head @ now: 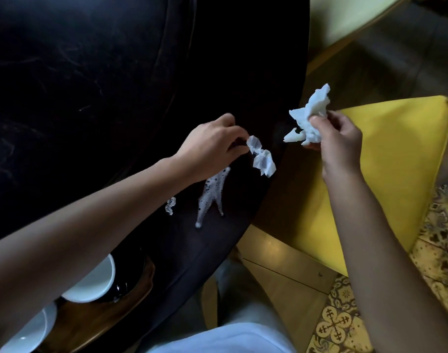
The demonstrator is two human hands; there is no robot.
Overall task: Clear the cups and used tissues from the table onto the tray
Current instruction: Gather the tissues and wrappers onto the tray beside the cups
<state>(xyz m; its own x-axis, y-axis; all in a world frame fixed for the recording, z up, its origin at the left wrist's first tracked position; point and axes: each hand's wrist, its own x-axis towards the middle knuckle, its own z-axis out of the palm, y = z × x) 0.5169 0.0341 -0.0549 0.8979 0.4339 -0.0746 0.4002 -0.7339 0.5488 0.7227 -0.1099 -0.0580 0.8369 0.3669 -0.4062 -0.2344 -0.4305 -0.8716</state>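
My left hand (212,145) pinches a small crumpled white tissue (262,159) just above the dark round table (90,85), near its right edge. Out past that edge, over a yellow chair, my right hand (337,141) grips a larger wad of white tissue (309,118). A wooden tray (111,319) sits at the lower left, partly under my left forearm. Two white cups stand on it: one (95,284) near its middle, another (29,335) at the frame's bottom left corner.
A foamy white spill (212,194) and a smaller wet patch (170,205) lie on the table below my left hand. The yellow chair seat (385,174) stands close to the table's right side. Patterned floor tiles (345,314) show at lower right.
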